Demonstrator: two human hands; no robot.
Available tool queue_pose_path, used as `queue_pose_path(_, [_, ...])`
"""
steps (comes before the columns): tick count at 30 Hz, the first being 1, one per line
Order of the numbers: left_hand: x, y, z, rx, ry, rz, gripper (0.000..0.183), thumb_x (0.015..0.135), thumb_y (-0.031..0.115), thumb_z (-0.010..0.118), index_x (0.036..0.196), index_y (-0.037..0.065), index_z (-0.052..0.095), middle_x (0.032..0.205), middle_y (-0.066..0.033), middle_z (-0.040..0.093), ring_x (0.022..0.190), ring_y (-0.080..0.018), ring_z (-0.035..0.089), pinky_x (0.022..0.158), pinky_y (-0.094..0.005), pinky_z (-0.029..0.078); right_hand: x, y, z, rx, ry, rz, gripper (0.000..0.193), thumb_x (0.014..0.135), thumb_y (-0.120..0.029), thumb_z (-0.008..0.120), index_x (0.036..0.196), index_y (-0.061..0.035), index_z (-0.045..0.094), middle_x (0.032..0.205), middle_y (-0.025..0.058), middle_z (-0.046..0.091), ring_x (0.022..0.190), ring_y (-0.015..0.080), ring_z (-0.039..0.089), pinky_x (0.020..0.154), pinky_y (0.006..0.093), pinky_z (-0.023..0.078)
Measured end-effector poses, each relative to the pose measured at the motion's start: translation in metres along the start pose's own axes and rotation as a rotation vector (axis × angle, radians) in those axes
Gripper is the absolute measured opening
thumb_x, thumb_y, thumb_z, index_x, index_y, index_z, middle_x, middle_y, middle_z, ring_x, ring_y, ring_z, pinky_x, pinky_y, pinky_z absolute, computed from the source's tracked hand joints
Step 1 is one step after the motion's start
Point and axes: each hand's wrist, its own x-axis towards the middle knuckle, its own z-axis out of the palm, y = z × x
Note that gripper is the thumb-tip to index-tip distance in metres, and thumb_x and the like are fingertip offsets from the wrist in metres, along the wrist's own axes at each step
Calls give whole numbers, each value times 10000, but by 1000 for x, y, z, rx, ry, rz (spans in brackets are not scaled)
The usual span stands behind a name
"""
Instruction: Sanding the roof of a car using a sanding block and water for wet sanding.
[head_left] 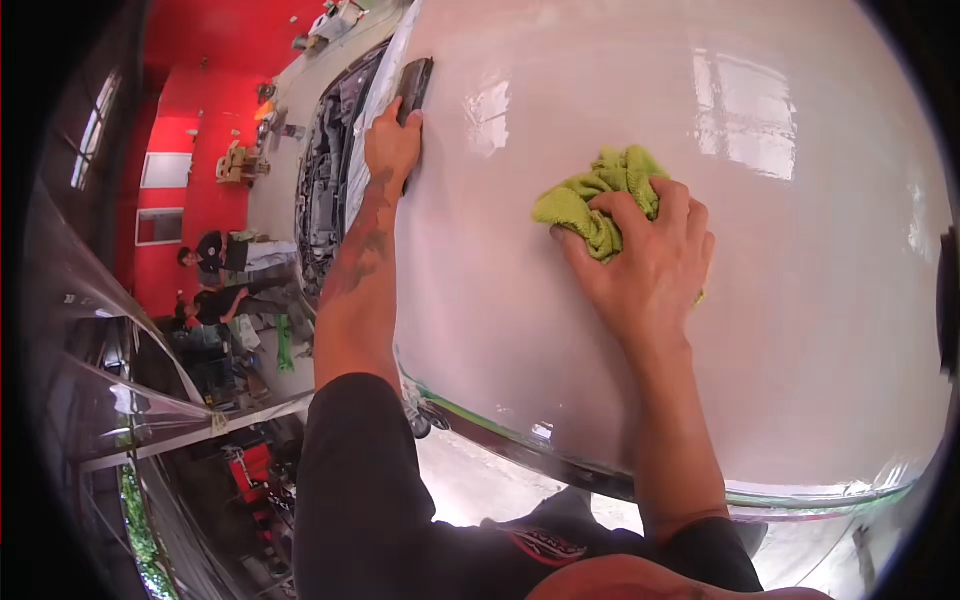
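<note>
A broad, glossy, pale grey car panel (500, 300) spreads out before me, with wet-looking streaks and window reflections on it. My right hand (650, 265) presses a crumpled yellow-green cloth (598, 200) onto its middle, fingers curled over the bunched fabric. Up at the panel's left edge, my left hand (392, 148) grips a long dark sanding block (416, 86). The block lies along the edge, and part of it is covered by that hand.
An open engine bay (335, 165) lies beyond the panel's left side. Green masking tape (470, 410) follows the near edge. Two people are in the background at left, near a red wall (215, 110). Plastic sheeting (85, 260) hangs at the far left.
</note>
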Motion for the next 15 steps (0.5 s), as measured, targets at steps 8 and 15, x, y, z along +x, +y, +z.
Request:
queue_pose_path(8, [-59, -17, -2, 75, 156, 323, 527, 910, 339, 580, 1338, 32, 558, 1161, -244, 631, 1031, -427, 599, 931, -486, 465, 7, -3, -8, -43, -9, 17, 330, 636, -355, 843, 896, -196, 718, 1138, 116, 540, 1062, 339, 511, 835, 464, 426])
queue_pose_path(15, [-17, -8, 4, 107, 112, 164, 501, 907, 333, 578, 1320, 49, 585, 1115, -245, 659, 1032, -440, 625, 918, -485, 488, 4, 5, -8, -50, -9, 22, 339, 627, -345, 848, 897, -189, 713, 1148, 124, 539, 1071, 335, 508, 837, 459, 424])
